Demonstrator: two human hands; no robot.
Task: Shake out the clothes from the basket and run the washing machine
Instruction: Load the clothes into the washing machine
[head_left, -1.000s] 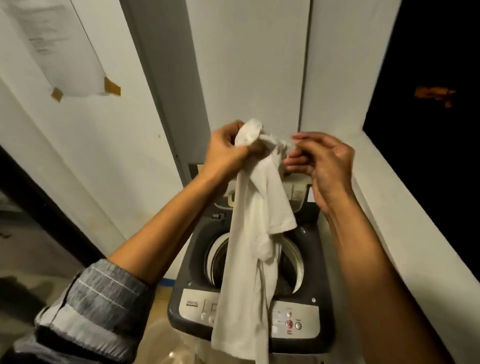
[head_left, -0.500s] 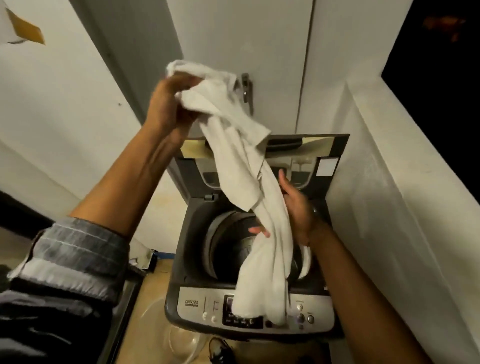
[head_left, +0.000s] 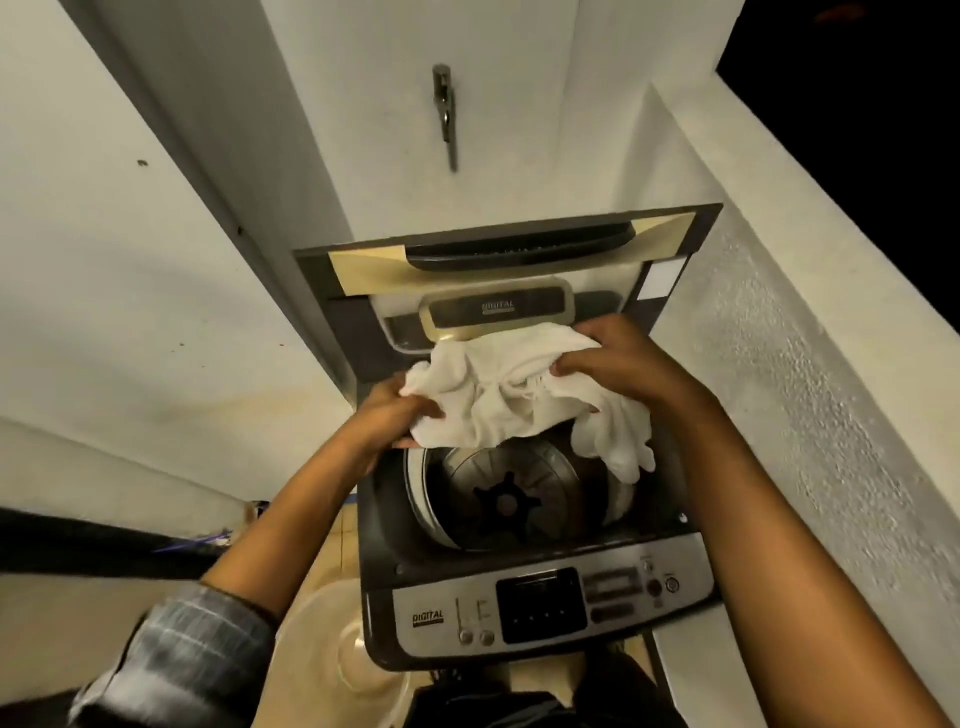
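Midway, both the left hand (head_left: 395, 415) and right hand (head_left: 618, 358) grip a white cloth (head_left: 509, 400) over the open washer (head_left: 519, 519) at frame centre, not yet dropped in or started.

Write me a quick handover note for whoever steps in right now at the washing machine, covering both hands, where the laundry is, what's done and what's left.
Left hand: grips the left edge of the white garment.
Right hand: grips its upper right part.
The garment is bunched, held over the open drum of the washing machine; its right end hangs down into the drum opening.
Done: lid is up, garment is at the drum.
Left: release it into the drum, check for more clothes (the basket can't be made out for certain), close the lid, start a cycle on the control panel.
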